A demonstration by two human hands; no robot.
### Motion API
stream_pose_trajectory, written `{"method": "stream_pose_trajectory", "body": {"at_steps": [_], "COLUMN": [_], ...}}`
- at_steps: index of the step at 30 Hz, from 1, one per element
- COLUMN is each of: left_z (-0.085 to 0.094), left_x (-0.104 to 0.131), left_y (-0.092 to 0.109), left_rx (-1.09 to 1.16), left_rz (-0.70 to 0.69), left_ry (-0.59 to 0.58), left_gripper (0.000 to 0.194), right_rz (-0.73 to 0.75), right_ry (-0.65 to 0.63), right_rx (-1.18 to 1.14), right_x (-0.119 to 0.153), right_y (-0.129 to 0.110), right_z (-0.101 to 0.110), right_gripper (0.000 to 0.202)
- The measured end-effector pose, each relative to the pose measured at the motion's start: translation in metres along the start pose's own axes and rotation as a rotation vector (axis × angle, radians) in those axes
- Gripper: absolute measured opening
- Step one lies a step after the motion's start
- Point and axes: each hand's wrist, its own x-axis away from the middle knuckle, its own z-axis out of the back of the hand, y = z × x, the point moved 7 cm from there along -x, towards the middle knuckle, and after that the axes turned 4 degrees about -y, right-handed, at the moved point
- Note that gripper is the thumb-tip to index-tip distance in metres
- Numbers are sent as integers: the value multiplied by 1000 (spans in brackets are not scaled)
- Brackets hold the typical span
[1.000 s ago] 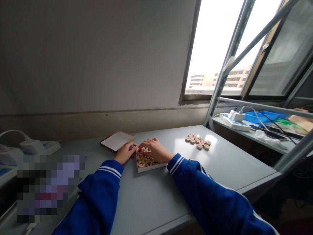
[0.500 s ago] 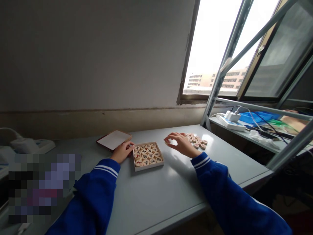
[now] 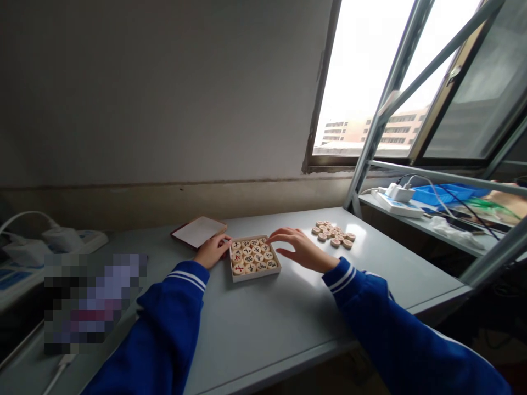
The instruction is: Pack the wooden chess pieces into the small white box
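Note:
A shallow white box [image 3: 256, 275] on the desk holds rows of round wooden xiangqi pieces [image 3: 247, 250], most with black characters, some with red. My left hand [image 3: 212, 250] is at the box's left wall, its fingers curled against the edge. Over the top right corner of the box reaches my right hand [image 3: 298, 248]; thumb and fingers are apart, with the fingertips at the corner piece and no piece visible between them. Beyond that hand, a loose group of xiangqi pieces [image 3: 335, 242] lies on the desk. Behind my left hand rests the box lid [image 3: 200, 231], its pale inside facing up.
The grey desk [image 3: 242, 323] meets a wall behind. Metal shelf posts [image 3: 373, 140] rise at the right, beside a side shelf with a white power strip [image 3: 397, 204] and a blue basket [image 3: 442, 193]. White adapters [image 3: 61, 240] and a blurred-out object [image 3: 96, 304] are at the left.
My right hand has moved left from beside the loose pieces to the box corner. Its pinch on a piece has opened. My left hand stays at the box; the whole view has shifted slightly.

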Motion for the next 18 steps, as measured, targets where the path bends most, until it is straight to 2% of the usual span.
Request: {"method": "stream_pose_trajectory", "body": {"at_steps": [2,4,8,10,13,18], "left_z": [0,0,0,0,0,-1], "left_x": [0,0,-1,-1,-1,-2], "left_y": [0,0,1,1,0,-2], "left_rx": [-15,-25,-24,-25,-14,-33], "left_rz": [-4,-8,-24,-25,-11,29], "left_ry": [-2,2,-10,-15,-13,-28], "left_gripper": [38,38,39,40,41,42], "right_rz": [113,199,223,180,98,-90], "right_ry": [-88,-124,-102,-68,-8,-4], "right_rx": [-17,-9,7,15,6,80], "right_x": [-21,-38,-56,-57,-45,2], "right_y": [-31,-49,-53,-47,-33,8], "right_z": [-17,-33,-51,-47,-28,3], "right_gripper": [31,33,32,23,18,18]}}
